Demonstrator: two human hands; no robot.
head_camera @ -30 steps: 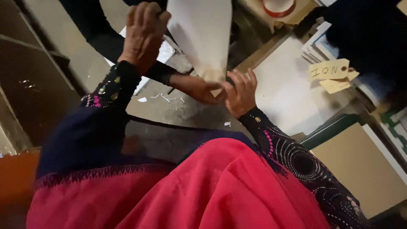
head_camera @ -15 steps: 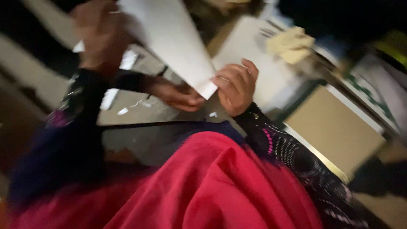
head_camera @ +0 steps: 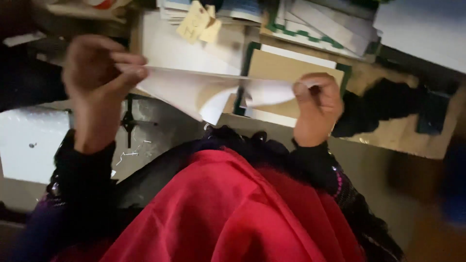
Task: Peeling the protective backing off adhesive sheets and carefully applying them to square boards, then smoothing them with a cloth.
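A white sheet of paper (head_camera: 194, 90) stretches between my two hands above my lap, its lower edge curling. My left hand (head_camera: 99, 82) pinches the sheet's left end with thumb and fingers. My right hand (head_camera: 315, 109) grips the right end in a closed fist. Below the hands lies red cloth (head_camera: 218, 213) over my lap, and dark patterned sleeves cover both forearms.
Behind the paper lie stacked white sheets (head_camera: 179, 46), a brown card with green border (head_camera: 291, 70), yellow paper tags (head_camera: 196, 22) and more stacked papers (head_camera: 320, 19) at the top. A grey surface (head_camera: 145, 126) with small scraps is at left. A dark shape (head_camera: 388, 104) sits right.
The paper has swung from upright to lying flat across between my hands. My hands have moved apart, the left lower and the right further right. The view has shifted.
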